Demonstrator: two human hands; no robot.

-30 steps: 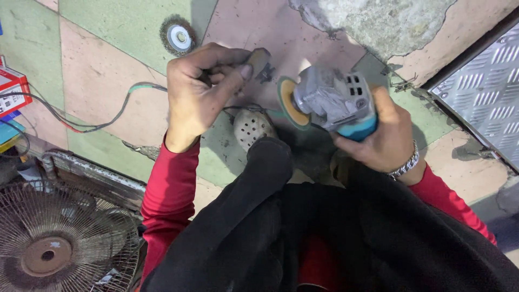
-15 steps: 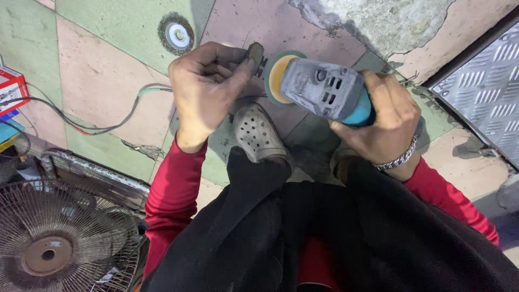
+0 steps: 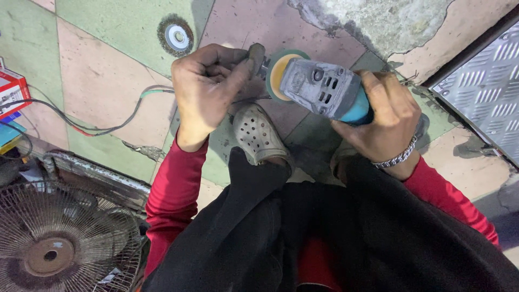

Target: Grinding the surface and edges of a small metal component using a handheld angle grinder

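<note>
grinder (image 3: 324, 89) in my right grip: scuffed grey metal head, matt teal plastic body
floor (image 3: 97, 81): worn, stained tiles
bracelet (image 3: 397, 158): shiny metal

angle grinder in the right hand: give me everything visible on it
The angle grinder has a grey, scuffed metal-looking head with vent slots and a teal body. A round disc with a tan face and green rim sits at its left end, seen nearly edge on. It is held off the tiled floor, lying roughly level, disc end pointing left. The right hand wraps the teal body; the left hand holds a small dark tool against the disc's hub. No cord can be made out.
</note>
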